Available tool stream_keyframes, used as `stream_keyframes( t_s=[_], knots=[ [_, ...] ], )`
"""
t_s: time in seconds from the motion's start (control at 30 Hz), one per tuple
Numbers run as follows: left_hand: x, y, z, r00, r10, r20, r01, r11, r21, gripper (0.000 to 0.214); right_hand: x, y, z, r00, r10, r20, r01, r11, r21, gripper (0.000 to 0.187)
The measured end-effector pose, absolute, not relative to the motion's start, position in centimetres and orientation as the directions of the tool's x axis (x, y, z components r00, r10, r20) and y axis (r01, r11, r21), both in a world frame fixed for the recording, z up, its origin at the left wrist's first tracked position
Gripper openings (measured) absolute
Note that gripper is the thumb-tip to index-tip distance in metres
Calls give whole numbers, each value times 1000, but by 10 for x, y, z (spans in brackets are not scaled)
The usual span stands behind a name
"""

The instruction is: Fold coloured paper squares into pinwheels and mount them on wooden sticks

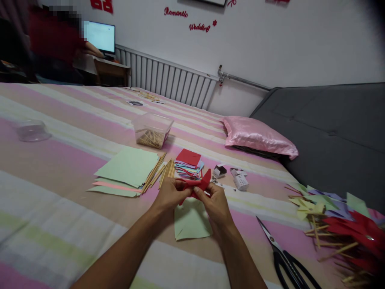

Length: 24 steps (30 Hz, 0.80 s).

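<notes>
Between my two hands is a red paper pinwheel (205, 182), its corners folded in toward the middle. My left hand (172, 193) grips its left side, and my right hand (215, 197) pinches it from the right with the thumb near the centre. Below it lies a green paper square (192, 222) on the striped bedsheet. Just beyond my hands sits a stack of small coloured paper squares (188, 157), red on top. Thin wooden sticks (166, 173) lie to its left, beside larger green sheets (129, 166). Small metal bits (215, 180) are scattered near my right hand.
Black-handled scissors (281, 251) lie open at the right, near a pile of finished pinwheels (345, 216). Farther back are a clear box of sticks (152, 130), small opened boxes (240, 179), a clear lid (32, 131) and a pink pillow (258, 136). A person (57, 40) sits at a computer.
</notes>
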State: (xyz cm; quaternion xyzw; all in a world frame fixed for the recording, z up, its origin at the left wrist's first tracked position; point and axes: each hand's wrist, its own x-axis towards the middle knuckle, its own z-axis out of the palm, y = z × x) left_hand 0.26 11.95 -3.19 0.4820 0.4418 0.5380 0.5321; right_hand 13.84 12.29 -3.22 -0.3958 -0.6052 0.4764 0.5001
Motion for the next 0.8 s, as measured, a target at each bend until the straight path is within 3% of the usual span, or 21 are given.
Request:
stream_keyframes(
  t_s=[0.23,0.8],
  knots=[
    [2,120,-35,14,999,41,-123,-39,992,18,140,125,-34,-174,957,233,80,250,-965,20],
    [1,119,-31,24,994,110,13,-110,994,11,139,128,-39,-177,971,158,-52,151,-987,19]
  ],
)
